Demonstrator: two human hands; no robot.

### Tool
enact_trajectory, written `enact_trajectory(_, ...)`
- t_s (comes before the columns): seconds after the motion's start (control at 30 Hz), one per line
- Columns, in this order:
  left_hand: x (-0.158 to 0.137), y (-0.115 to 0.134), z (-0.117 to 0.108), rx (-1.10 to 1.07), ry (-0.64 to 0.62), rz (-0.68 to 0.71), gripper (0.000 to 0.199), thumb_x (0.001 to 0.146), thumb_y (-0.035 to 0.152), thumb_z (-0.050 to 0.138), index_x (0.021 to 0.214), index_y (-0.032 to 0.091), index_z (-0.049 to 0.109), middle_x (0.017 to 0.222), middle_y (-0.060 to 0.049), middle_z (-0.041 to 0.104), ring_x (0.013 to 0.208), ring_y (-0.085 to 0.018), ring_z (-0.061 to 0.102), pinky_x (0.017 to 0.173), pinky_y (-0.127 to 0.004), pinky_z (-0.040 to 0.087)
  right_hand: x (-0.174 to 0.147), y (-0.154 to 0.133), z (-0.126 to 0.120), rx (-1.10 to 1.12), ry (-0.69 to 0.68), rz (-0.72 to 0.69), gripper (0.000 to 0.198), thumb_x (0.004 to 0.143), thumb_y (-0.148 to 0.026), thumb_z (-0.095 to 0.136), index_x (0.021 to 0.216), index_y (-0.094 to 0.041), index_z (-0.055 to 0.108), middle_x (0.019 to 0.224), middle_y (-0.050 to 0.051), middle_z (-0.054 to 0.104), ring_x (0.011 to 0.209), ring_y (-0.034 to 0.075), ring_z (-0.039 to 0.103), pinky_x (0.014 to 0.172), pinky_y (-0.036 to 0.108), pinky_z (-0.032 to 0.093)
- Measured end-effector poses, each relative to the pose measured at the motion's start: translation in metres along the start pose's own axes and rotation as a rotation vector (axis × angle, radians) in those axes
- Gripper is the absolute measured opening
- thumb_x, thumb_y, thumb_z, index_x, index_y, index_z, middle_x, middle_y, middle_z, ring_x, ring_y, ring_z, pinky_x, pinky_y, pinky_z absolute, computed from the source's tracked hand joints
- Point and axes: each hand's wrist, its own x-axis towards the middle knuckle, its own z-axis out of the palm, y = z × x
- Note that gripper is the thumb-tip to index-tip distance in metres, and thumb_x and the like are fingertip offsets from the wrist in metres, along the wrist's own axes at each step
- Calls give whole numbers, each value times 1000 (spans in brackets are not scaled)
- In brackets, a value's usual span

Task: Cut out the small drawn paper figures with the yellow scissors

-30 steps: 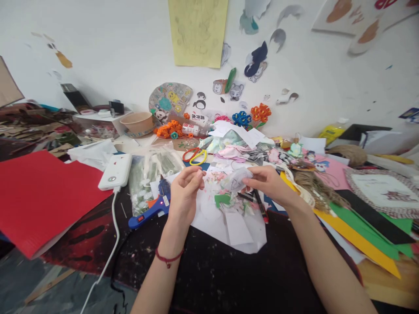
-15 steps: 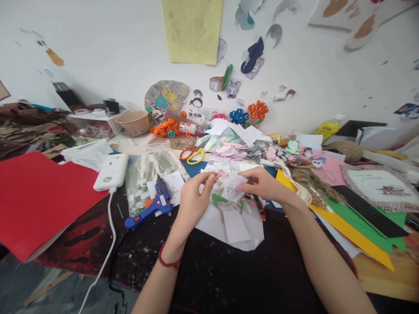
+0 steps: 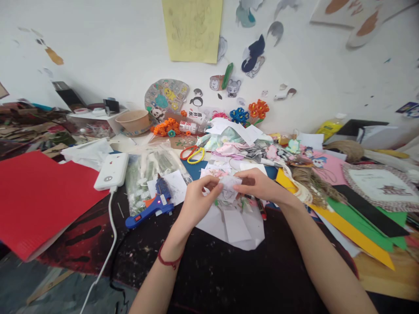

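Note:
A small piece of white paper with a line drawing (image 3: pixel 229 188) is held up between both hands over the table's middle. My left hand (image 3: pixel 203 196) pinches its left edge between thumb and fingers. On the opposite edge, my right hand (image 3: pixel 253 185) grips it the same way. Beneath lies a larger white sheet (image 3: pixel 209 224), with a small folded white paper (image 3: pixel 236 226) and green and pink scraps on it. Left of my left hand rests a blue glue gun (image 3: pixel 150 211), its small light lit. A red-capped marker (image 3: pixel 262 209) lies under my right hand.
Scissors with red and yellow handles (image 3: pixel 193 154) lie behind my hands. A white power bank (image 3: pixel 111 172) with a cable and a red sheet (image 3: pixel 42 196) are at the left. Yellow and green card strips (image 3: pixel 353 237) and twine (image 3: pixel 306 181) spread out at the right.
My left hand has moved slightly right and now pinches the drawn paper's left edge. The paper is flatter, turned toward me, and slightly farther left; my right hand has shifted left with it.

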Motion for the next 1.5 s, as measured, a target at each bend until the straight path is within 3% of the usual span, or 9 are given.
enact_trajectory(0.43, 1, 0, -1, 77, 101, 5, 16, 89, 31, 63, 91, 19, 74, 79, -3, 76, 70, -17, 66, 68, -27, 46, 6, 4, 3, 261, 40, 75, 32, 80, -45, 77, 91, -15, 70, 78, 3, 74, 66, 18, 71, 64, 28, 53)
enact_trajectory(0.6, -47, 10, -42, 324, 352, -14, 22, 95, 28, 56, 108, 22, 72, 107, -10, 75, 101, -28, 64, 92, -41, 41, 12, 9, 2, 237, 67, 110, 35, 82, -49, 73, 87, -14, 70, 74, 5, 74, 64, 18, 70, 64, 29, 52)
enact_trajectory(0.67, -74, 4, -67, 691, 478, 6, 23, 97, 27, 52, 110, 22, 70, 108, -9, 74, 101, -28, 63, 91, -41, 41, 18, 5, 2, 221, 89, 121, 38, 80, -51, 74, 89, -15, 70, 72, 4, 73, 62, 19, 69, 63, 31, 53)
enact_trajectory(0.77, -103, -12, -98, 1070, 421, -11, 29, 97, 31, 54, 122, 22, 66, 114, -10, 73, 104, -31, 62, 85, -41, 42, 35, -11, 7, 198, 68, 116, 36, 77, -50, 77, 84, -15, 70, 73, 4, 73, 63, 19, 69, 62, 31, 53)
enact_trajectory(0.87, -109, -24, -112, 1197, 281, 12, 34, 98, 36, 54, 127, 20, 62, 116, -12, 71, 104, -30, 62, 84, -40, 44, 57, -32, 20, 209, -15, 91, 37, 77, -51, 76, 88, -17, 70, 78, 4, 74, 69, 21, 71, 64, 31, 55)
enact_trajectory(1.0, -100, -29, -114, 1266, 189, 26, 34, 100, 30, 52, 130, 16, 59, 109, -11, 72, 97, -27, 64, 83, -39, 45, 87, -47, 41, 230, -161, 70, 38, 79, -52, 74, 86, -15, 70, 73, 3, 72, 70, 19, 73, 67, 29, 56)
enact_trajectory(1.17, -97, -32, -117, 1301, 128, -8, 31, 98, 26, 55, 127, 17, 61, 99, -9, 71, 88, -26, 64, 75, -37, 45, 116, -25, 52, 150, -215, 156, 30, 88, -43, 69, 85, -14, 69, 71, 3, 69, 66, 16, 68, 68, 30, 56)
enact_trajectory(1.33, -99, -43, -119, 1235, 158, 16, 33, 98, 24, 54, 129, 13, 57, 102, -10, 68, 90, -26, 62, 79, -37, 48, 135, -7, 51, 19, -240, 295, 33, 96, -37, 62, 122, -16, 62, 119, 9, 66, 100, 21, 67, 85, 41, 59)
enact_trajectory(1.5, -104, -54, -124, 1160, 221, 57, 37, 99, 20, 48, 135, 12, 54, 105, -12, 65, 92, -27, 60, 83, -39, 50, 141, -4, 55, -67, -216, 346, 37, 95, -37, 63, 126, -17, 61, 127, 9, 63, 107, 24, 66, 89, 44, 58)
